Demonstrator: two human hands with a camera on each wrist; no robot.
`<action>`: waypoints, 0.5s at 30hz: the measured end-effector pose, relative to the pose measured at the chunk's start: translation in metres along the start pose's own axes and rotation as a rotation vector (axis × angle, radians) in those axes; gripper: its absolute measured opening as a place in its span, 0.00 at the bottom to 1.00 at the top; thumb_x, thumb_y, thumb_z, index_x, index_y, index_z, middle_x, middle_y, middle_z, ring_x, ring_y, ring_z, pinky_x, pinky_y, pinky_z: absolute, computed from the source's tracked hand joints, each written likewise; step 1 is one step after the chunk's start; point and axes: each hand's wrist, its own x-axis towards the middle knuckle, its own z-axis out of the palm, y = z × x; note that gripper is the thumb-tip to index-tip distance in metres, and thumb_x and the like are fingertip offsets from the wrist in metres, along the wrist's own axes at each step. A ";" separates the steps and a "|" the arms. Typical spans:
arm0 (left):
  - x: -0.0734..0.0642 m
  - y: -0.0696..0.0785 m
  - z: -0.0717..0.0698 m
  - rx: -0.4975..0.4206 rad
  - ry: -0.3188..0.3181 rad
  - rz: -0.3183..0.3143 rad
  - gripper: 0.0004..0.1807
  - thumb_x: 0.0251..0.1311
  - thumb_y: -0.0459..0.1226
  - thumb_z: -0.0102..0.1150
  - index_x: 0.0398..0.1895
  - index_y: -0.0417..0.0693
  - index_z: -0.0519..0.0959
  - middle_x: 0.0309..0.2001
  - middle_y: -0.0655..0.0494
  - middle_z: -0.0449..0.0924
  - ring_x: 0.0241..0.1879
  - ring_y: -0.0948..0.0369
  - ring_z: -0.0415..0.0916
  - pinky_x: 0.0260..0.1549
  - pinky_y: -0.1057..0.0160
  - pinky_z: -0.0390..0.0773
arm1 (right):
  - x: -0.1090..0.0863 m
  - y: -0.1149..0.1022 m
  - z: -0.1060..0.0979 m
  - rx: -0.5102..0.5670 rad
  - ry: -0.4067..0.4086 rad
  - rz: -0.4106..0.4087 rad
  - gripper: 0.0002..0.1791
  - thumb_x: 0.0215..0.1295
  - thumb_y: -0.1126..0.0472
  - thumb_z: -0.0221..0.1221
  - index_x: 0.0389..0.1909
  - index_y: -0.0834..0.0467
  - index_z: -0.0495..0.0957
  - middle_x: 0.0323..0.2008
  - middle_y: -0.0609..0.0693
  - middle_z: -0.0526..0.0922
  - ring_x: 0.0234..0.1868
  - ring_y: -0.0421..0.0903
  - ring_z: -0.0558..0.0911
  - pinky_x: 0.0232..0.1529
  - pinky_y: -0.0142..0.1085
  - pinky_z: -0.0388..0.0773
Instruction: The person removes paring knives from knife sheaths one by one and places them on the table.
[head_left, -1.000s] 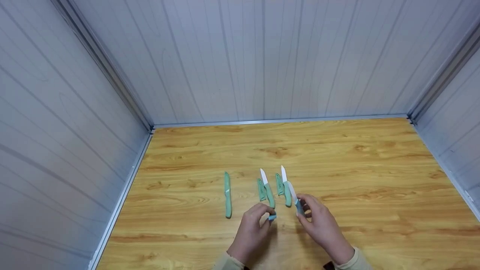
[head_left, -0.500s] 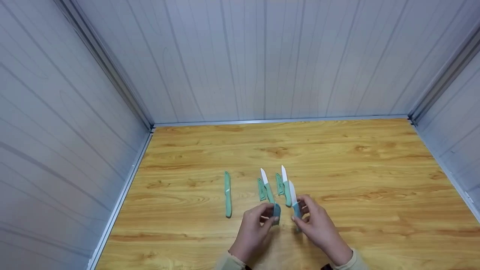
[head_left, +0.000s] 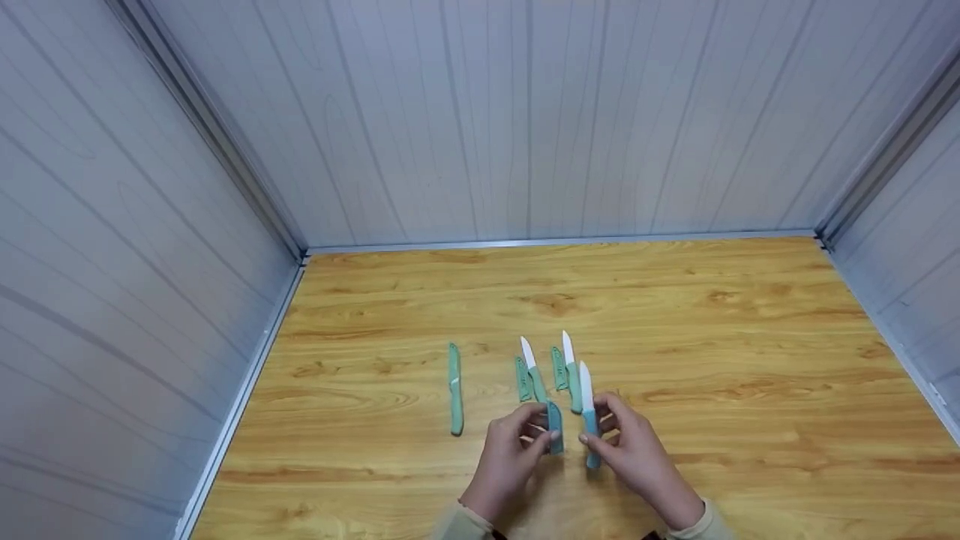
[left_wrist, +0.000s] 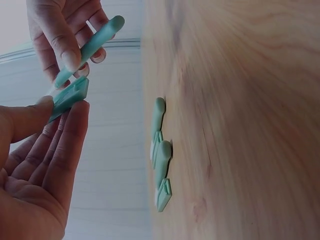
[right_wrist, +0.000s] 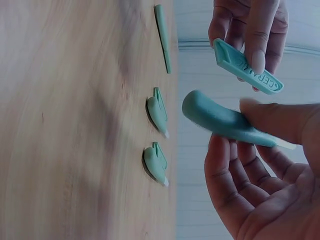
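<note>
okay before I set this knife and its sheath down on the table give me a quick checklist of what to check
1. Right hand grips knife by the handle: ok.
2. Left hand holds sheath: ok.
3. Blade bare, clear of the sheath: ok.
4. Blade points away from the body: ok.
5. Bare table to the right of the two unsheathed pairs: ok.
6. Sheathed knife out of the way: ok.

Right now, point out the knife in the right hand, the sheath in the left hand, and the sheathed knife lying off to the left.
knife (head_left: 587, 409), head view, where blade meets handle
sheath (head_left: 555, 427), head view, middle of the cover
sheathed knife (head_left: 455, 390), head view, its midpoint
</note>
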 end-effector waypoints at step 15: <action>0.005 -0.005 0.003 -0.059 -0.004 -0.040 0.15 0.60 0.34 0.63 0.51 0.46 0.78 0.37 0.60 0.81 0.34 0.64 0.80 0.32 0.66 0.81 | 0.002 0.002 -0.002 0.132 -0.053 0.056 0.22 0.58 0.67 0.65 0.53 0.64 0.71 0.40 0.58 0.78 0.38 0.50 0.81 0.33 0.36 0.81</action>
